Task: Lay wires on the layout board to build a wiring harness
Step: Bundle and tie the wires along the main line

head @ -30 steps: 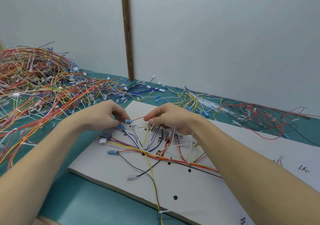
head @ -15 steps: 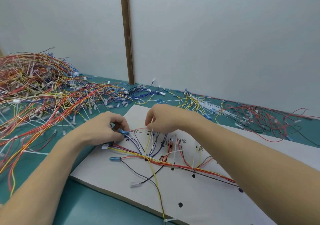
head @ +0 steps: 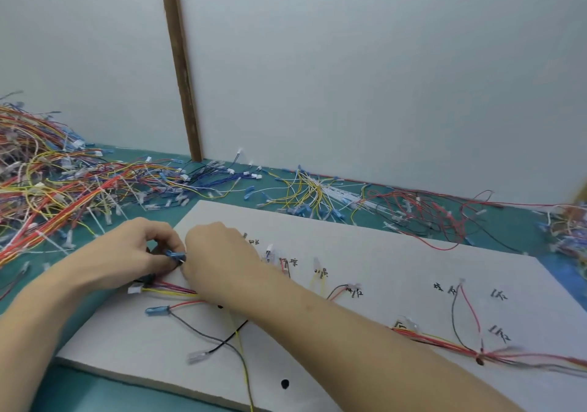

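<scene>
A white layout board [head: 397,253] with handwritten labels lies on the teal table. Red, yellow, black and purple wires run across it as a partly laid harness bundle [head: 444,341]. My left hand [head: 136,253] pinches a blue connector [head: 175,255] at the board's left end. My right hand [head: 219,256] meets it there with curled fingers touching the same connector; what its fingertips hold is hidden. A second blue terminal [head: 157,310] and a clear one [head: 198,356] lie loose on the board below my hands.
A big heap of loose coloured wires [head: 47,183] covers the table at left. Yellow and white wires [head: 314,189] and red and black wires [head: 428,211] lie behind the board along the grey wall. A brown strip [head: 179,62] runs up the wall.
My hands have come together at the board's left end; the right hand moved left to meet the blue connector. The view has shifted so more of the board's right side shows.
</scene>
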`<state>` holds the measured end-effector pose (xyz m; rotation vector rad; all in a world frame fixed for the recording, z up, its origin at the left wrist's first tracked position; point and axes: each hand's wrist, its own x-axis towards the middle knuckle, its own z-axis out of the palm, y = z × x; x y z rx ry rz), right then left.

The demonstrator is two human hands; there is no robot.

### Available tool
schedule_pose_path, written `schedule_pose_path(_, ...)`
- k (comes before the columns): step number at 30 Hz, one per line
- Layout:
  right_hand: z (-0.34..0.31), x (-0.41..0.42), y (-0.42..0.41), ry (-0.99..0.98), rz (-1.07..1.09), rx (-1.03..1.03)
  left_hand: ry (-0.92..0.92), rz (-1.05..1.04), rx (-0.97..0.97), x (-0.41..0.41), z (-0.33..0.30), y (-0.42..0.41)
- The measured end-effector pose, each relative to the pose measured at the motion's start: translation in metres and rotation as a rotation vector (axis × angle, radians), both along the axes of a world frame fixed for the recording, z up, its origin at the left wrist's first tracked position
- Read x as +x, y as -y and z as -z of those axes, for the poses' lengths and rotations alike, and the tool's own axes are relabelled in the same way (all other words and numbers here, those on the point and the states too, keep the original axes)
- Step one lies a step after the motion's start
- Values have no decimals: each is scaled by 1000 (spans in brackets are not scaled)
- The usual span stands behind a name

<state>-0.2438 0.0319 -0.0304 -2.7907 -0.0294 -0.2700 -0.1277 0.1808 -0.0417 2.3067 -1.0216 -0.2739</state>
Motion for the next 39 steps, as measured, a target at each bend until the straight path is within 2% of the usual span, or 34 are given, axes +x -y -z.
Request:
schedule_pose_path(24, 14, 8, -1, -28, 49, 104, 10, 13, -73, -2, 0, -2)
schedule_pose_path(31, 16, 7, -2, -47, 102, 197, -13, -3, -61, -1, 4, -2)
schedule_pose_path(36, 15, 5, 3, -44, 128, 351, -57, 8, -124, -9, -2, 1)
schedule_pose_path(39, 16, 2, 4, -23, 128, 369, -84, 8, -152, -11, -3, 3)
